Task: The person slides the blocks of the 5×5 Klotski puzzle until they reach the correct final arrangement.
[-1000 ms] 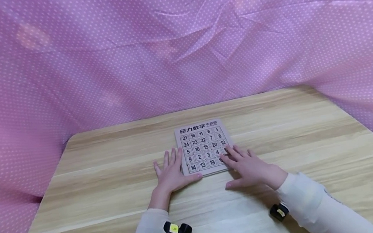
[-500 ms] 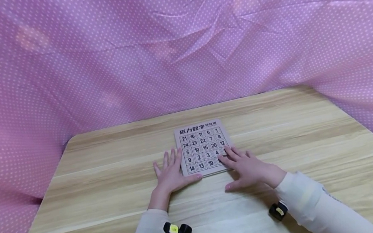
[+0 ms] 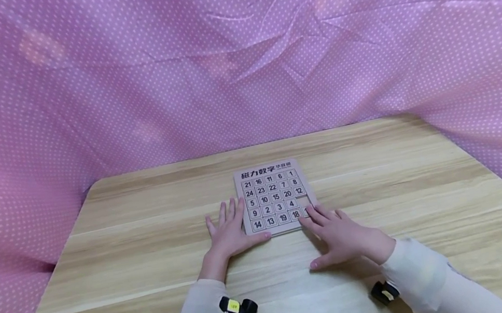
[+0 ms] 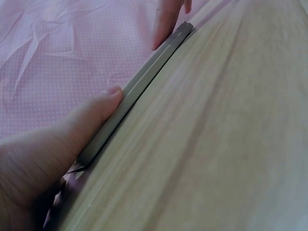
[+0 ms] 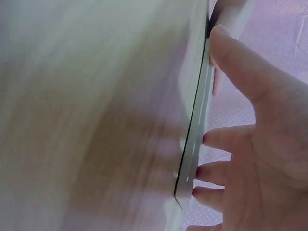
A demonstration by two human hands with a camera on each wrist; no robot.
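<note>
Pink-purple polka-dot cloth [image 3: 239, 64] behind and along both sides, cut off at top and side edges of head view. Wood-grain table [image 3: 389, 171] below, near edge out of frame. Pale left sleeve [image 3: 201, 309] and right sleeve [image 3: 430, 275], both cut off at bottom. Huarong Dao number sliding puzzle [image 3: 271, 202] flat on table, between both hands; in wrist views edge-on, numbered face hidden. Left hand [image 3: 229, 236] with fingers spread, touching puzzle's left edge, thumb along near edge; in left wrist view, other fingers mostly hidden behind puzzle. Right hand [image 3: 339, 234] also spread, fingertips at lower right corner of puzzle, thumb out over table, apart from puzzle in head view. Black wrist camera with yellow label [image 3: 239, 309] at left sleeve, second black wrist camera [image 3: 384, 292] at right, label hard to read. Small print right of title also hard to make out. Tile 18 [image 3: 296, 214] now readable, partly covered half a second ago. Bottom-right tile [image 3: 305, 211] mostly under right fingertips, number unreadable. Gap [image 3: 302, 201] now showing at right end of fourth row, earlier occupied by partly covered tile. Right hand shifted slightly nearer the person, left hand about unchanged
</note>
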